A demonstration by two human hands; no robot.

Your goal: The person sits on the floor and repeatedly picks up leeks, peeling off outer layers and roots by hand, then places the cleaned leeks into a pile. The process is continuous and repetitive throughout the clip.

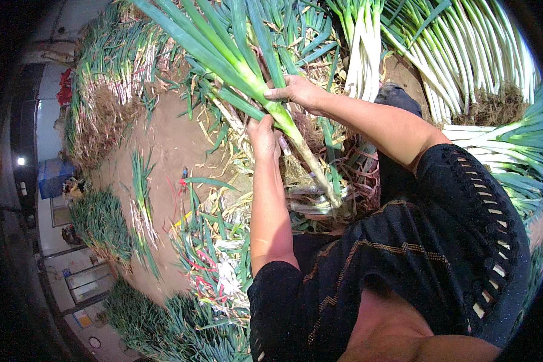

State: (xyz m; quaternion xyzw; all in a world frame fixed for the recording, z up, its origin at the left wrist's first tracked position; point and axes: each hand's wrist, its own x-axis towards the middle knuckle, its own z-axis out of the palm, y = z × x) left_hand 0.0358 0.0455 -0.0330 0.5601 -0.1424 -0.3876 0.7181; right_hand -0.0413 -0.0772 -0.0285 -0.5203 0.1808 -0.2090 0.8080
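One large green onion (298,135) slants across the middle, its broad green leaves toward the top left and its roots down near my lap. My left hand (263,135) grips it from below, around where the leaves join the stalk. Just above, my right hand (296,94) has its thumb and fingers on the leaf bases. Beneath both hands lie untrimmed onions and dry peeled leaves (228,113). A cluster of clean white-stalked onions (364,59) stands just beyond my right forearm.
Rows of peeled onions (475,59) lie at the upper right, with more (502,154) below them. Rooty onions (113,90) are heaped at the upper left. A small bunch (142,208) lies on the brown floor (167,131). Leaf scraps (221,267) are piled beside my left arm.
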